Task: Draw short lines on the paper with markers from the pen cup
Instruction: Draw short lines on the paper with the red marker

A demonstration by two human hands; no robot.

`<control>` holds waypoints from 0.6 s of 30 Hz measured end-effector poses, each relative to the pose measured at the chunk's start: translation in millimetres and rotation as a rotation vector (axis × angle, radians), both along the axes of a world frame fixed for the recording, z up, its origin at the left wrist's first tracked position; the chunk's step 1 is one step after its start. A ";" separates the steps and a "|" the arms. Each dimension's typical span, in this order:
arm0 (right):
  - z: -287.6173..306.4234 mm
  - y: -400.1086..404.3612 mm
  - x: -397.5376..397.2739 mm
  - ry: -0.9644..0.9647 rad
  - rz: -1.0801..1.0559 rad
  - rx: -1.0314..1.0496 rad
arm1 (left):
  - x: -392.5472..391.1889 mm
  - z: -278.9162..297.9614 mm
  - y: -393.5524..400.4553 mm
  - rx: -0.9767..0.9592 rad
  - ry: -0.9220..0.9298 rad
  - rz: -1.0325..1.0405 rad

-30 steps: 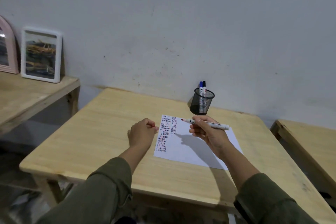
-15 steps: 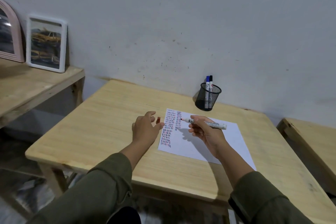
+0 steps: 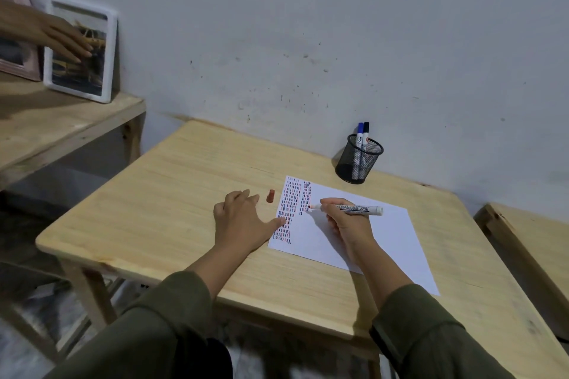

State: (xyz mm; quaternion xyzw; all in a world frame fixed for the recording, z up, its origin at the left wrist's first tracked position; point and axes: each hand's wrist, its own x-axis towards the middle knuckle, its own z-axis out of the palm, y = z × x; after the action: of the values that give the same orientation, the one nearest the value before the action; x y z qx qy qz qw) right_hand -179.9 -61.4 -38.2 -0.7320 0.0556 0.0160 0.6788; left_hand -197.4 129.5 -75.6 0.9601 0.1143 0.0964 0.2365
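A white sheet of paper [image 3: 381, 237] lies on the wooden table [image 3: 172, 194], its left part filled with columns of short red and dark lines. My right hand [image 3: 348, 224] grips a white marker [image 3: 354, 209] with its red tip touching the paper beside the second column. My left hand [image 3: 243, 221] lies flat with fingers apart, thumb on the paper's left edge. The red cap [image 3: 270, 196] sits on the table just beyond it. A black mesh pen cup [image 3: 358, 160] near the wall holds a blue and a black marker [image 3: 362, 135].
On a lower wooden bench [image 3: 70, 123] at the left, a white photo frame [image 3: 81, 49] and a pink frame [image 3: 18, 68] lean on the wall. Another person's hand [image 3: 58, 37] reaches across the white frame. Another wooden surface [image 3: 529, 243] stands at the right.
My left hand opened, set the red cap on the table and flattened onto the paper's edge. The marker tip came down to the paper. Another person's hand appeared at the frames.
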 end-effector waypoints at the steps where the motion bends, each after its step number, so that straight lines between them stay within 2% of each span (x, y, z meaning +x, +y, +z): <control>1: -0.2 0.1 0.5 0.004 0.001 -0.006 | 0.0 -0.4 0.0 0.002 -0.001 0.000; 10: 7.1 2.7 -7.9 -0.017 0.079 -0.001 | 1.3 -1.1 0.7 -0.008 -0.002 0.005; 18: 5.9 3.8 -8.5 -0.026 0.066 -0.047 | 1.6 -0.5 1.0 0.000 -0.001 0.005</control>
State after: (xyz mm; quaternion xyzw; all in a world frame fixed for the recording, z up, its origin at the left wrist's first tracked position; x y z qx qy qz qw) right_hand -188.5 -57.5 -32.3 -0.7494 0.0227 0.0276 0.6611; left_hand -195.8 130.5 -76.1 0.9597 0.1164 0.0975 0.2363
